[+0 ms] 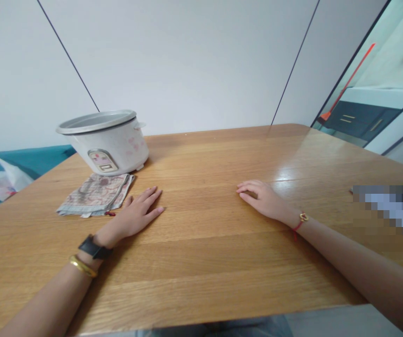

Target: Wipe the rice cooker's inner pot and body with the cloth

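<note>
My left hand [137, 216] lies flat on the wooden table [201, 252], fingers spread and holding nothing. Just beyond it, on its left side, is a folded patterned cloth [94, 194], with a small dark red item [110, 214] at its near edge. A white rice cooker [113, 145] without a lid stands behind the cloth; its inside is mostly hidden by the rim. My right hand [260, 197] rests on the table to the right of the middle, its fingers loosely curved and slightly apart, with nothing in them.
Pixelated items [394, 206] lie at the table's right side. A white plastic bag [3, 180] sits on a teal seat [43, 161] at the left. Behind the table rises a pale wall [194, 65]. An orange-handled broom [352, 79] stands by a dark cabinet [361, 119] through the doorway.
</note>
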Available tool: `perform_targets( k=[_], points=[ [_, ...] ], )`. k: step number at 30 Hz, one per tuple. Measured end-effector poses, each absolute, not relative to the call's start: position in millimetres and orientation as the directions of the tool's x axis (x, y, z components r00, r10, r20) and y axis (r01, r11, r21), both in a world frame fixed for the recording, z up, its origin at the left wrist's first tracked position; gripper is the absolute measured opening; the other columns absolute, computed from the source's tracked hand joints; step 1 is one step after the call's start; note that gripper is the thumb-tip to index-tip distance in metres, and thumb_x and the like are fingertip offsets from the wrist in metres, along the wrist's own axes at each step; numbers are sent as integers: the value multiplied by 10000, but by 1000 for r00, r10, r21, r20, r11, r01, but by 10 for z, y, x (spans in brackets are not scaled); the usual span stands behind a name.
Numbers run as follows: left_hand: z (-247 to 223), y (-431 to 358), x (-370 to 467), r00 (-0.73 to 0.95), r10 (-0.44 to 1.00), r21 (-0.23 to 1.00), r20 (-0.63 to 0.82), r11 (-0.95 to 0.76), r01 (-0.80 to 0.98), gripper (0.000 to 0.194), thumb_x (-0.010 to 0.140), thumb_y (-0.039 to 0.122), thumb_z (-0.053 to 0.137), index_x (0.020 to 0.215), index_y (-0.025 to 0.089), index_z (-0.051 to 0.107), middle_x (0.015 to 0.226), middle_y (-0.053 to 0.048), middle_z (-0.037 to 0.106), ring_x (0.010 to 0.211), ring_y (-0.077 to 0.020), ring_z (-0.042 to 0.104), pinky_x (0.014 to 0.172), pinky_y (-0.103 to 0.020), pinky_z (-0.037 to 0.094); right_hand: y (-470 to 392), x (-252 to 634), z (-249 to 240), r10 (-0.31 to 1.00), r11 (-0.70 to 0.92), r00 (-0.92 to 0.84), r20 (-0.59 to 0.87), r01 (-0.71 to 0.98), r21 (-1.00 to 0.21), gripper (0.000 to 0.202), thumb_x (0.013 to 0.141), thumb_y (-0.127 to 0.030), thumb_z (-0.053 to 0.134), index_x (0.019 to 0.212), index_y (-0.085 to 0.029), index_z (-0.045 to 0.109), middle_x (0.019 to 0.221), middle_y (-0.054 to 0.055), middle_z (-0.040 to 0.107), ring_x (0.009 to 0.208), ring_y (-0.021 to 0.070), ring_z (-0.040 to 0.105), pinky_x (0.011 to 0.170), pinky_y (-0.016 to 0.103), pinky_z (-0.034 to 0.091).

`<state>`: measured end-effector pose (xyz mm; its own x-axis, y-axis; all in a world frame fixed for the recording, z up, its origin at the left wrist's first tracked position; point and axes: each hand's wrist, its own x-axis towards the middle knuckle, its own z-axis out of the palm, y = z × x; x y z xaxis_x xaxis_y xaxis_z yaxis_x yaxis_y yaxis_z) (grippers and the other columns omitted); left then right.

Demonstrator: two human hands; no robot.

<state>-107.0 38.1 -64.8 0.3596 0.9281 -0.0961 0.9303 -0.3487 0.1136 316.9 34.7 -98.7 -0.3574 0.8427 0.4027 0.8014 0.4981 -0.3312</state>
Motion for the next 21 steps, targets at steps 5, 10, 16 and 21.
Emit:
perform_targets(
  k=[5, 10, 16, 21],
  points=[
    [-659, 358, -1048, 339, 936, 100, -98, -329, 939, 701, 988, 641, 251, 1595, 289, 245, 1664, -61, 198, 1528, -306, 210, 1173, -676, 162, 289, 3098, -958, 852, 477, -381, 360, 847, -233, 285, 964, -332, 480, 1091, -222, 711, 1207, 80, 702, 1153, 269, 623, 1021, 512, 461],
    [-680, 331, -1016, 352, 932, 51, -82, -349, 936, 687, 1013, 593, 222, 1600, 237, 231, 1666, -85, 186, 1533, -286, 198, 1185, -639, 179, 217, 3061, -967, 876, 444, -390, 282, 881, -161, 469, 983, -394, 439, 1405, -231, 563, 1502, 93, 514, 1375, 304, 471, 1131, 563, 366],
    [-629, 318, -1008, 411, 911, -5, -36, -412, 911, 679, 1016, 562, 271, 1561, 165, 348, 1621, -127, 319, 1490, -293, 316, 1196, -534, 266, 150, 3010, -948, 906, 417, -399, 144, 898, -141, 522, 1006, -449, 376, 1502, -306, 458, 1582, 50, 410, 1464, 324, 358, 1169, 646, 267],
    [-299, 474, -1203, 413, 881, 115, 230, -446, 888, 646, 963, 619, 431, 1484, 239, 458, 1622, -96, 337, 1450, -284, 392, 1194, -455, 314, 276, 2945, -718, 888, 458, -444, 117, 878, -142, 573, 984, -502, 421, 1515, -285, 439, 1591, 81, 390, 1472, 354, 337, 1160, 708, 220]
  ],
)
